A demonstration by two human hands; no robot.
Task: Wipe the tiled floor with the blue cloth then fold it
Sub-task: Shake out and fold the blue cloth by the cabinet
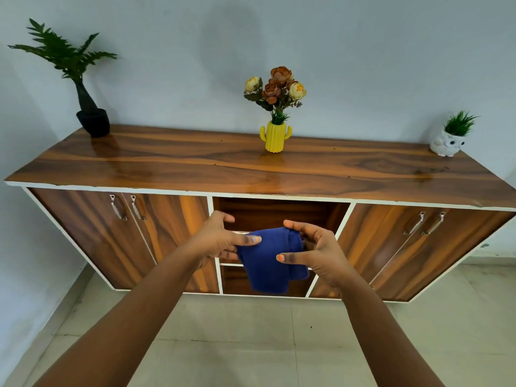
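Observation:
The blue cloth (268,261) hangs in the air between my two hands, doubled over and bunched, its lower part drooping in front of the cabinet's open middle shelves. My left hand (220,238) pinches its left upper edge with thumb and fingers. On the other side, my right hand (312,250) grips the right edge, thumb across the front of the cloth. The pale tiled floor (251,331) lies below, well under the cloth.
A long wooden cabinet (251,169) stands against the wall ahead, doors with metal handles on both sides. On top are a dark potted plant (92,118), a yellow cactus vase of flowers (275,138) and a white owl planter (446,145).

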